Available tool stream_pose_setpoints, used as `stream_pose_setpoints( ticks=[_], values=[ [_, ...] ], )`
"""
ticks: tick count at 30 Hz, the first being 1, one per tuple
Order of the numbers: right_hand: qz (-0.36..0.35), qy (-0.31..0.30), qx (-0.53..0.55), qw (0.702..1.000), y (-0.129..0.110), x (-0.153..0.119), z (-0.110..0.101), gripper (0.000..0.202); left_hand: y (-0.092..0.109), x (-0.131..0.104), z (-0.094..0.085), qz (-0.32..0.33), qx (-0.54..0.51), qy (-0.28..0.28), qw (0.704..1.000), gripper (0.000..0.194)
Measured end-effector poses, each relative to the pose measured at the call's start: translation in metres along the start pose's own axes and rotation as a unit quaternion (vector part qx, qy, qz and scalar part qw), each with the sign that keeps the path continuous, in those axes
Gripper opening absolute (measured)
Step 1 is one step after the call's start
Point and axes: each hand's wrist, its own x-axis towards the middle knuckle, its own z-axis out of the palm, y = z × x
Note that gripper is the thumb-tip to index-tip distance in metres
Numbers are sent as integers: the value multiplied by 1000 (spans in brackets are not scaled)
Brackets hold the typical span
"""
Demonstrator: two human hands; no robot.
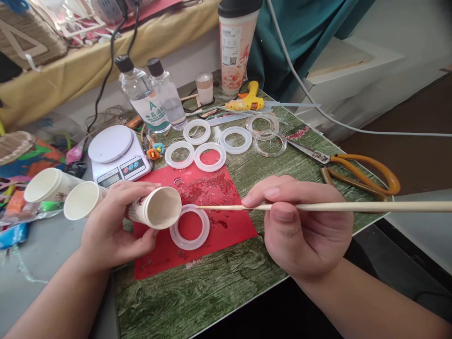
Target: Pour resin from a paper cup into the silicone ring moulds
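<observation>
My left hand point(116, 226) is closed around a white paper cup point(164, 208), which is tilted with its mouth toward me. Between the fingers of my right hand point(307, 221) lies a thin wooden chopstick point(226, 207), its tip pointing left. That tip is at the upper edge of a whitish ring mould point(190, 239), close to the cup's rim; whether it touches cannot be told. The ring mould lies on a wet-looking red sheet point(233, 226). Several more ring moulds point(210, 157) lie beyond it, with two clear rings point(270, 143) to their right.
A white kitchen scale point(120, 155) and two clear bottles point(151, 101) stand at the back left. Two paper cups point(83, 200) are left of my left hand. A yellow glue gun point(249, 99), a lidded drink cup point(235, 52) and orange-handled scissors point(367, 172) are at the back and right.
</observation>
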Motion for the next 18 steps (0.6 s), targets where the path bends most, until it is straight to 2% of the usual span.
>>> stream_pose_setpoints(
  ticks=[9, 14, 17, 18],
  values=[
    [4, 3, 14, 1000, 0, 1, 0, 12, 1, 1, -1, 0, 4, -1, 1000, 73],
    [27, 8, 11, 1000, 0, -5, 0, 19, 1, 2, 0, 9, 11, 7, 1000, 74],
    [41, 34, -8, 999, -4, -4, -4, 17, 3, 3, 1, 11, 14, 9, 1000, 71],
    [58, 24, -7, 998, -7, 0, -5, 17, 4, 3, 1, 14, 17, 10, 1000, 69]
  ],
)
